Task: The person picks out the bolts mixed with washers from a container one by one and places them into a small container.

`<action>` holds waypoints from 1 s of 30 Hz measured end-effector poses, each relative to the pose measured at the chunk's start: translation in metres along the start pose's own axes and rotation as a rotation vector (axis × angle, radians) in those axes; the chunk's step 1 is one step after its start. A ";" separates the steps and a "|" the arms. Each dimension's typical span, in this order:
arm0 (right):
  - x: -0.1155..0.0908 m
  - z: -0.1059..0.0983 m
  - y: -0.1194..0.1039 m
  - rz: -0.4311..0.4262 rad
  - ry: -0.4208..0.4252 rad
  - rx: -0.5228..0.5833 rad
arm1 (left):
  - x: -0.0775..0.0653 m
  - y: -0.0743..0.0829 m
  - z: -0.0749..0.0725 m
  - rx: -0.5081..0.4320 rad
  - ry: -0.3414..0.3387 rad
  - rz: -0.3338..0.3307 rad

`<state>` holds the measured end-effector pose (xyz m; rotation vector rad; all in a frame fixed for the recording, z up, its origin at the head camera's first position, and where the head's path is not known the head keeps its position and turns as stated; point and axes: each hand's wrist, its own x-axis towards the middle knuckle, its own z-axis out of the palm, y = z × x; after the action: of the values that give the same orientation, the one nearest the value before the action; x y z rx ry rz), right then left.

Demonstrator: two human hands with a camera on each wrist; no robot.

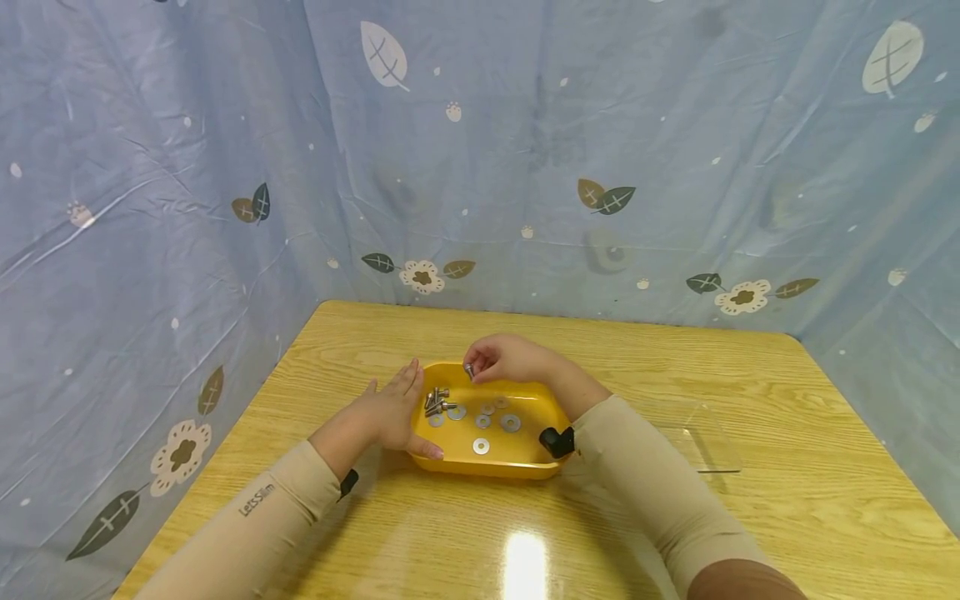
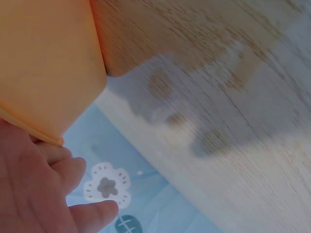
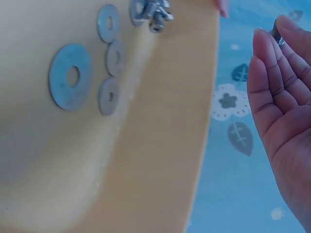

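Note:
A yellow tray point(image 1: 491, 468) lies on the wooden table, with several flat metal washers point(image 1: 481, 447) spread over its floor. A small heap of bolts point(image 1: 436, 406) sits toward its left end. My left hand point(image 1: 392, 412) rests on the tray's left side, fingers extended along the rim and thumb at the front corner. Above the far rim, my right hand point(image 1: 513, 358) pinches a single bolt point(image 3: 277, 33) between thumb and fingertips. In the right wrist view, the larger washer point(image 3: 71, 76) lies beside smaller ones.
A clear plastic piece point(image 1: 701, 442) lies on the table point(image 1: 420, 533) to the right of the tray, partly behind the right sleeve. A blue patterned curtain point(image 1: 495, 167) hangs along the table's back and sides.

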<state>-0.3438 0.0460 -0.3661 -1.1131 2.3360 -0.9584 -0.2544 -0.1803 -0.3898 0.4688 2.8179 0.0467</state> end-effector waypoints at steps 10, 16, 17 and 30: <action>-0.025 -0.021 -0.003 -0.014 0.018 0.181 | 0.002 -0.001 0.002 0.009 0.003 0.002; -0.042 -0.033 -0.006 -0.037 0.013 0.194 | 0.003 -0.003 0.005 0.018 -0.010 -0.005; -0.045 -0.035 -0.006 -0.039 0.015 0.195 | 0.003 -0.003 0.004 0.018 -0.012 -0.004; -0.104 -0.068 0.004 0.017 0.081 0.164 | 0.002 -0.001 0.002 0.010 -0.019 -0.003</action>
<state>-0.3220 0.1577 -0.3170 -1.0060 2.2771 -1.1856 -0.2562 -0.1809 -0.3930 0.4653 2.8016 0.0281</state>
